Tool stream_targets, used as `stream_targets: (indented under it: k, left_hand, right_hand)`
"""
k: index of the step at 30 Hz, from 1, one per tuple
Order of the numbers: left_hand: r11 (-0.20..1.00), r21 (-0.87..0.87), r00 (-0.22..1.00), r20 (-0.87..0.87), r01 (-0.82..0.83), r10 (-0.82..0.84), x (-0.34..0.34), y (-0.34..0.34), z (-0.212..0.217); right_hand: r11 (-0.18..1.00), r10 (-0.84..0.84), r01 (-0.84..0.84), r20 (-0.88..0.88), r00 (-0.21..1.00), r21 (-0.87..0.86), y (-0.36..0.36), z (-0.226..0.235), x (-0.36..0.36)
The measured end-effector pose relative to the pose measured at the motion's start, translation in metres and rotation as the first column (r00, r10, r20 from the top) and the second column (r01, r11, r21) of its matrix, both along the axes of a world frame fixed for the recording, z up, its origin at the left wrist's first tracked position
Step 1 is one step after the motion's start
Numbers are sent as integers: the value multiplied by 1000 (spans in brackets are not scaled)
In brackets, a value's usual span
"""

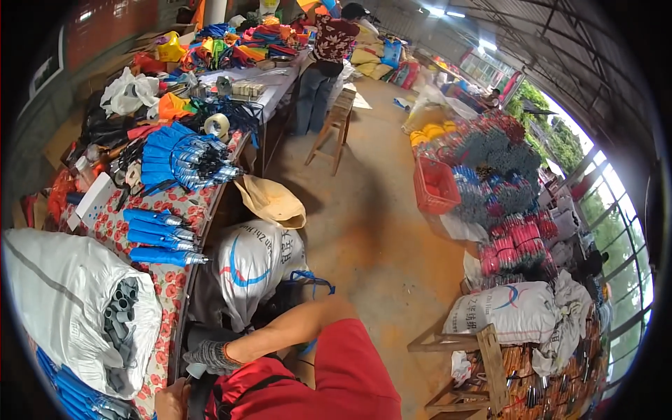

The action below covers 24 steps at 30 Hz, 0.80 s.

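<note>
This is a small workshop where umbrellas are put together. On the left a long desk (183, 210) with a flowered cloth carries folded blue umbrellas (162, 236) and bright fabric pieces (241, 38). On the right, bundles of umbrella frames (504, 182) lie in heaps beside white sacks (500, 311) on the concrete floor (371, 203).

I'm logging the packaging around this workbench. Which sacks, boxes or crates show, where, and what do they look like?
White woven sack: on the floor beside the table, bulging, blue and red swoosh mark.
White sack: on the table's near end, open mouth showing grey tubes.
White printed sack: right, on a wooden bench.
Red plastic crate: floor at right, rectangular.
White flat box: table's left edge.
</note>
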State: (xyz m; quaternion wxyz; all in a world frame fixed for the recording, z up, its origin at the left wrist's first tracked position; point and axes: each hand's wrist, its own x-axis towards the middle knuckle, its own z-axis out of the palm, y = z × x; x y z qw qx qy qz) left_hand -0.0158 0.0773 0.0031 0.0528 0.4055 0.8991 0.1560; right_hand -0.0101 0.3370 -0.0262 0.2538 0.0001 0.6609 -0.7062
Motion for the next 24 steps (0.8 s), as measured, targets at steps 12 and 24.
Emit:
stream_targets:
  k: [12, 24]
  left_hand:
    - [958, 103, 624, 776, -269, 92, 6, -1, 38]
    - [986, -163, 969, 235, -42, 81, 37, -16, -3]
  right_hand:
    - [985, 132, -164, -403, 906, -46, 4, 29, 21]
    - [962, 258, -141, 599, 758, -235, -16, -47, 17]
